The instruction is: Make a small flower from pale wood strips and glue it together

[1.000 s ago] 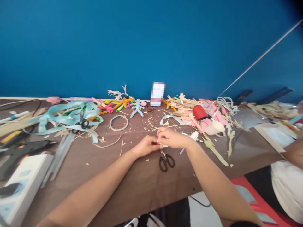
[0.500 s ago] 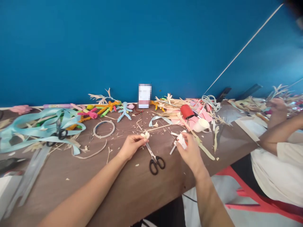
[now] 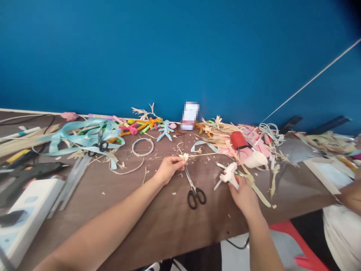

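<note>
My left hand [image 3: 170,169] is closed in a pinch on a small pale cream flower [image 3: 184,156]. Just below that flower lie black-handled scissors [image 3: 193,188], blades pointing up toward it. Over to the right, my right hand [image 3: 244,194] is closed at the lower right side of a white plastic piece with several arms [image 3: 229,173]. The fingers are partly hidden, and a bit of orange shows beside them. Behind this hand are a red spool [image 3: 238,140] and a white cup [image 3: 256,160] lying on its side, with pale strips around them.
Blue ribbon [image 3: 81,133], fuzzy coloured stems [image 3: 165,130] and a clear ring coil [image 3: 142,147] lie along the back. At left are a dark glue gun [image 3: 31,175], clear sticks [image 3: 75,184] and a white power strip [image 3: 34,210]. Another person's arm [image 3: 351,195] rests at right.
The view has turned left, bringing the glue gun and power strip into sight. My right hand has shifted to the lower right of the white piece, showing more of it. My left hand keeps the flower.
</note>
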`<state>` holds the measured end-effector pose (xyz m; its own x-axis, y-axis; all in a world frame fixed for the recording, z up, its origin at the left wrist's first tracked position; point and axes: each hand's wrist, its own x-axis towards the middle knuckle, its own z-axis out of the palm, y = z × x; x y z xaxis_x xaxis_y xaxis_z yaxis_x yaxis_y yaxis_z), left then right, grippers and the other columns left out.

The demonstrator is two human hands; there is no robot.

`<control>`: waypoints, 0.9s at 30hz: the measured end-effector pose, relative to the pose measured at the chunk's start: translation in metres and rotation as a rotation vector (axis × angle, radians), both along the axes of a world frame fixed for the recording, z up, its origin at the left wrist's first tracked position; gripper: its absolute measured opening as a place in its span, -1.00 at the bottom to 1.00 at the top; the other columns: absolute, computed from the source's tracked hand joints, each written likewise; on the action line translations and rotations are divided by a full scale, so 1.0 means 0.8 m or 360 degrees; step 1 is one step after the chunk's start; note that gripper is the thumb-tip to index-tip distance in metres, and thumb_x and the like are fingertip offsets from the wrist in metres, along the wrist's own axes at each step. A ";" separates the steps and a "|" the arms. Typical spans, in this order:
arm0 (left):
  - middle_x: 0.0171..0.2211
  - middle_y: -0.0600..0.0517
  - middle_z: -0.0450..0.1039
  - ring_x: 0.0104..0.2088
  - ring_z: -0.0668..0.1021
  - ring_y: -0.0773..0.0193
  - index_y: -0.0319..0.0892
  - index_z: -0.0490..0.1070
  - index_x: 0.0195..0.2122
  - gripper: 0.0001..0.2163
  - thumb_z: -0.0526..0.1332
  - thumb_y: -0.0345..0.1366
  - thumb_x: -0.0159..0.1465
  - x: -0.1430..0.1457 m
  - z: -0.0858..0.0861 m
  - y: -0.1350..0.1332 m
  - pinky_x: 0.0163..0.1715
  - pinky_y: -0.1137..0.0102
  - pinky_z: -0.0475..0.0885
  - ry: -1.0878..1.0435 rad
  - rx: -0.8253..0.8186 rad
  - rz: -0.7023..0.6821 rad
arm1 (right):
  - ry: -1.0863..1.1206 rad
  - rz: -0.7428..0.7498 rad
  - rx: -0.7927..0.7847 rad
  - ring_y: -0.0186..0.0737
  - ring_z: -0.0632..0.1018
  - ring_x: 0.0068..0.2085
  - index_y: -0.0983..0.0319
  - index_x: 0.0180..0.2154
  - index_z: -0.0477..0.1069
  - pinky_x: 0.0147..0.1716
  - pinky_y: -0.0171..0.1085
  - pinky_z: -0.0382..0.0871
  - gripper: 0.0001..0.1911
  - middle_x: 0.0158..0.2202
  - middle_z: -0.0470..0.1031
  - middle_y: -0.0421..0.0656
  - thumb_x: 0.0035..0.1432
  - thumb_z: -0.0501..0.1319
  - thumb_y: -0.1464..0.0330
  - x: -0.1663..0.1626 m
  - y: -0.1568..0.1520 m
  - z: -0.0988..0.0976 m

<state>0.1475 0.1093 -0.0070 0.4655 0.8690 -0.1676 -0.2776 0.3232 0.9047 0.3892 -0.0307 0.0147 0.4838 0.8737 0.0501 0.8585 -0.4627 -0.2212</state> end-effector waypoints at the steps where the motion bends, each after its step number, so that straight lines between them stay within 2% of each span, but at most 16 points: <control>1: -0.53 0.01 0.46 -0.57 0.40 0.44 -0.29 0.46 -0.53 -0.78 0.33 -0.23 -0.14 0.000 0.000 0.000 -0.47 0.47 0.34 -0.0001 -0.0003 0.0002 | 0.0073 0.0008 0.0123 -0.03 0.41 -0.23 0.28 -0.11 0.22 -0.31 -0.14 0.26 -0.63 -0.15 0.27 0.05 0.03 0.01 0.27 -0.002 -0.003 0.003; 3: -0.54 0.01 0.46 -0.58 0.39 0.45 -0.29 0.46 -0.53 -0.78 0.33 -0.23 -0.15 0.000 0.001 0.000 -0.48 0.47 0.34 -0.0008 -0.0014 0.0003 | 0.0358 0.0033 0.0380 -0.04 0.40 -0.23 0.26 -0.13 0.23 -0.33 -0.15 0.27 -0.63 -0.20 0.32 0.01 0.01 0.04 0.23 -0.011 -0.008 0.012; 6: -0.54 0.01 0.46 -0.59 0.38 0.46 -0.30 0.46 -0.54 -0.77 0.34 -0.24 -0.16 0.000 0.004 0.000 -0.50 0.48 0.33 -0.0026 -0.0047 0.0013 | 0.1091 0.0137 0.0756 -0.23 0.38 -0.49 0.21 -0.20 0.24 -0.52 -0.24 0.24 -0.67 -0.31 0.35 -0.08 0.00 0.06 0.18 -0.037 -0.012 0.027; 8: -0.54 0.01 0.46 -0.59 0.38 0.47 -0.31 0.46 -0.54 -0.77 0.34 -0.24 -0.16 0.000 0.005 0.000 -0.51 0.50 0.33 -0.0033 -0.0061 0.0019 | 0.1510 0.0248 0.0888 -0.36 0.28 -0.62 0.20 -0.26 0.23 -0.63 -0.29 0.16 -0.70 -0.35 0.33 -0.11 -0.02 0.09 0.17 -0.061 -0.011 0.037; 9: -0.54 0.01 0.46 -0.59 0.38 0.47 -0.31 0.46 -0.54 -0.77 0.34 -0.25 -0.16 0.001 0.006 -0.001 -0.51 0.50 0.33 -0.0034 -0.0064 0.0020 | 0.1619 0.0305 0.0866 -0.39 0.25 -0.63 0.20 -0.29 0.23 -0.65 -0.31 0.13 -0.71 -0.37 0.32 -0.13 -0.04 0.12 0.17 -0.074 -0.010 0.042; 12: -0.53 0.00 0.46 -0.59 0.39 0.46 -0.31 0.45 -0.53 -0.77 0.34 -0.24 -0.16 0.001 0.004 -0.001 -0.49 0.49 0.35 -0.0031 -0.0063 0.0013 | 0.1583 0.0471 0.0609 -0.34 0.30 -0.58 0.20 -0.36 0.25 -0.61 -0.32 0.16 -0.79 -0.48 0.31 -0.18 -0.02 0.14 0.21 -0.106 -0.006 0.051; 15: -0.52 -0.01 0.47 -0.58 0.40 0.46 -0.31 0.45 -0.52 -0.76 0.33 -0.22 -0.14 0.001 0.001 0.000 -0.49 0.48 0.36 -0.0004 -0.0055 0.0012 | 0.1498 0.0596 0.0440 -0.33 0.31 -0.56 0.22 -0.39 0.28 -0.59 -0.34 0.19 -0.80 -0.57 0.29 -0.21 0.07 0.05 0.21 -0.125 0.000 0.052; 23: -0.57 0.02 0.46 -0.61 0.39 0.47 -0.29 0.47 -0.52 -0.76 0.32 -0.20 -0.12 0.003 -0.002 0.001 -0.51 0.50 0.36 0.0036 -0.0004 -0.0060 | 0.1375 0.0551 0.0359 -0.37 0.28 -0.67 0.22 -0.45 0.31 -0.66 -0.37 0.23 -0.72 -0.70 0.24 -0.28 0.03 0.08 0.14 -0.140 0.022 0.043; 27: -0.59 0.04 0.45 -0.60 0.40 0.47 -0.29 0.46 -0.53 -0.79 0.32 -0.22 -0.11 0.003 -0.002 0.002 -0.49 0.50 0.35 0.0012 -0.0005 -0.0076 | 0.1344 0.0514 0.0317 -0.37 0.31 -0.68 0.25 -0.40 0.33 -0.66 -0.37 0.26 -0.70 -0.71 0.26 -0.28 0.03 0.08 0.13 -0.135 0.027 0.036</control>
<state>0.1497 0.1105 -0.0086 0.5050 0.8454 -0.1741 -0.2551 0.3389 0.9056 0.2812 -0.0091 0.0435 0.1625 0.9857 -0.0444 0.4568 -0.1150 -0.8821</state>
